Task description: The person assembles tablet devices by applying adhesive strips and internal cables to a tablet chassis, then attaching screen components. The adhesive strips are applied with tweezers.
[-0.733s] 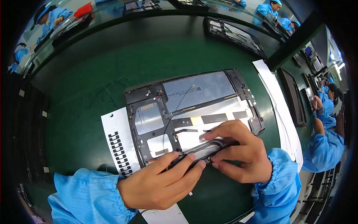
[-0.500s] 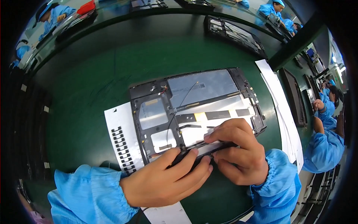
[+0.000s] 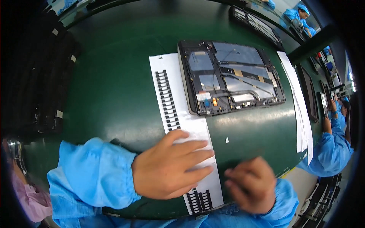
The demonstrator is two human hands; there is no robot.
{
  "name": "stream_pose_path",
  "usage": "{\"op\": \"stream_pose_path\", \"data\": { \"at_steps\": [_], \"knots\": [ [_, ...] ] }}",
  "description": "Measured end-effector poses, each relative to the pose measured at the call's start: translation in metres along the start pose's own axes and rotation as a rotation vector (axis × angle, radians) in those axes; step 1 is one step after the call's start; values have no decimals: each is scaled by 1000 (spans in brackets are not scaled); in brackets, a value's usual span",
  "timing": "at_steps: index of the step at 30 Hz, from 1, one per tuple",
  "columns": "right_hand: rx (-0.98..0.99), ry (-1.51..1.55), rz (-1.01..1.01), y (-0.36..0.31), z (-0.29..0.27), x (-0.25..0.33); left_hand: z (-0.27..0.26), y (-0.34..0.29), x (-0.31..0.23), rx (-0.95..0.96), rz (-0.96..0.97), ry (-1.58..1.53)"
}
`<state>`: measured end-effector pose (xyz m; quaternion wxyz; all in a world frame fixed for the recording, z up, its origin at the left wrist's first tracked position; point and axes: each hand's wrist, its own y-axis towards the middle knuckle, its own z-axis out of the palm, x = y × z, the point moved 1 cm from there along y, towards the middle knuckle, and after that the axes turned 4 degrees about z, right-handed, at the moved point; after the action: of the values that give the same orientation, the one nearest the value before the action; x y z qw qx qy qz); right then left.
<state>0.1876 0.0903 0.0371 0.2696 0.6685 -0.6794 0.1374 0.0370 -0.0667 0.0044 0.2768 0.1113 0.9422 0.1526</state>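
An opened black tablet-like device (image 3: 232,78) lies farther back, its inside showing silver-grey panels, dark cables and a row of small parts along the near edge. A white sheet (image 3: 186,123) with rows of black tabs (image 3: 166,99) runs from under its left side toward me. Over the near part of that sheet is my left hand (image 3: 173,167), open, fingers spread; it covers some of the tabs. To its right, above the table, my right hand (image 3: 253,184) is curled and smeared by motion; whether it holds anything cannot be seen. Both hands are apart from the device.
A small white scrap (image 3: 227,140) lies on the green table (image 3: 114,83). Stacked black trays (image 3: 34,79) stand at the left. White papers (image 3: 298,110) line the right edge, beside a dark tray (image 3: 307,93). Co-workers in blue (image 3: 332,152) sit at the right.
Both hands have left the device's near edge and come closer to me. The device now sits farther away and to the right in view, with more of the sheet showing. The view has shifted.
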Motion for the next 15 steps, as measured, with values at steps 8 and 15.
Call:
{"op": "stream_pose_path", "data": {
  "at_steps": [8, 15],
  "knots": [
    [-15, -65, 30, -21, 34, 24, 8, -8, -11, 118, -24, 125],
    [36, 115, 80, -17, 38, 18, 7, -8, -16, 166, -51, 143]
  ]
}}
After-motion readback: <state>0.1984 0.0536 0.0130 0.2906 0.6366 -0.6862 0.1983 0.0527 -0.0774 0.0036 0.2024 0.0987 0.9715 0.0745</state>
